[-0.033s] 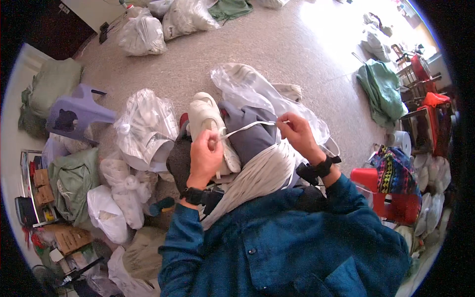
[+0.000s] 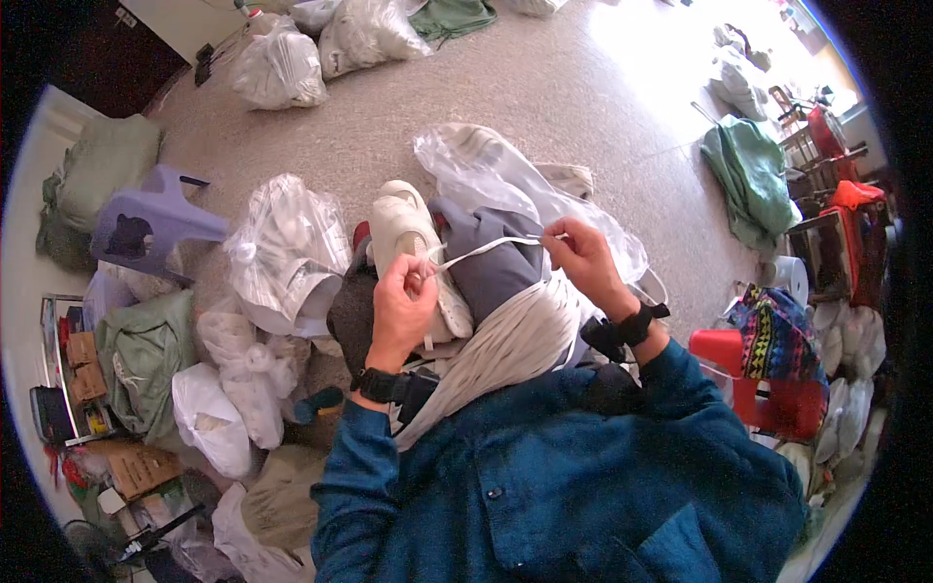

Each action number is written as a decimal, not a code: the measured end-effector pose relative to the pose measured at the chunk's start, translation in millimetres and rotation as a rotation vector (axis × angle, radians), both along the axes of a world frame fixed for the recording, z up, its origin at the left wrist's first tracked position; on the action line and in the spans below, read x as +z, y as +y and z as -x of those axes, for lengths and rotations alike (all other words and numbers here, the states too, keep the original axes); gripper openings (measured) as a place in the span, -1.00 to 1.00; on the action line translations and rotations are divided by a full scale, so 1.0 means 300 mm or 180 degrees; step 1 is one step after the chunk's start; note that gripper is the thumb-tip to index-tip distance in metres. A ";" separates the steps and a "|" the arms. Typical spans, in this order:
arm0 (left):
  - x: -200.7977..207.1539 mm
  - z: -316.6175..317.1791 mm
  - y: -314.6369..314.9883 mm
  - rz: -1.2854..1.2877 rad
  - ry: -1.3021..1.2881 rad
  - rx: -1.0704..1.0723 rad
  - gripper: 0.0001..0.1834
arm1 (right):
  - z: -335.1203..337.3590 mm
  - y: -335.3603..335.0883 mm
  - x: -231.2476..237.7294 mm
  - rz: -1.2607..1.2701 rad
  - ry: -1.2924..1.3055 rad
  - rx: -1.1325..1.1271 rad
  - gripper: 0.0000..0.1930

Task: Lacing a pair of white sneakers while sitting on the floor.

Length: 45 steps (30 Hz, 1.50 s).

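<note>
A cream shoe rests on my lap, its toe pointing away from me. Between my hands runs a thin white shoelace, sagging a little. My left hand is closed in a pinch on the lace beside the shoe's opening. The fingertips of my right hand pinch the lace further right, over the grey cloth on my leg. A thick bundle of white shoelaces lies across my lap, below and between both hands. Black bands circle both wrists.
Clear plastic spreads just beyond my knees. To the left are a bag of white items, a purple plastic stool and white bags. On the right stand a red stool, a patterned cloth bag and a green sack.
Both hands keep their pinch on the shoelace. The fingers of my left hand have shifted very slightly; the shoe and the bundle stay put.
</note>
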<state>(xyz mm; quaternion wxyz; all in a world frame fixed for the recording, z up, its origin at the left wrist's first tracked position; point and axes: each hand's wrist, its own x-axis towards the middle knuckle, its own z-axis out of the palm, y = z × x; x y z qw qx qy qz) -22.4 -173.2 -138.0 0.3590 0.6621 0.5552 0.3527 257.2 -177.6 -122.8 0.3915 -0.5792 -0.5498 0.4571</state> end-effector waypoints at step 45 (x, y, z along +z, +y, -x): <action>-0.123 0.255 0.096 0.0743 -0.0633 0.0096 -0.46 | 0.445 0.098 -0.126 -0.0719 -0.1144 0.1025 -0.85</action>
